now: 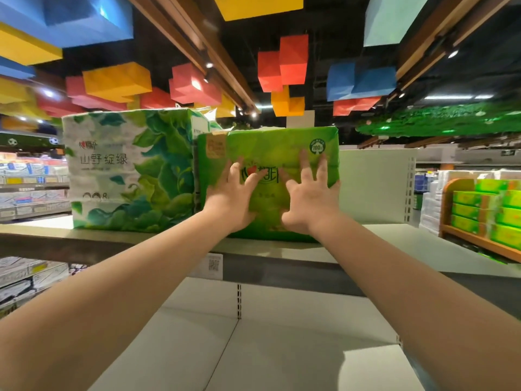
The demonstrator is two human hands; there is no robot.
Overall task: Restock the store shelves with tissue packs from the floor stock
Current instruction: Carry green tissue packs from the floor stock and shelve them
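A bright green tissue pack [267,148] stands on the top shelf [394,235], close to its front edge. My left hand [235,194] and my right hand [308,197] both press flat against its front face, fingers spread and straight. Directly to its left, touching it, stands a taller white tissue pack with green leaf print [127,170]. The floor stock is out of sight.
A white back panel [377,184] rises behind the shelf to the right of the green pack. Below runs a price rail with a QR label [213,265] and a lower white shelf [282,348]. A wooden display of green packs [487,215] stands at right.
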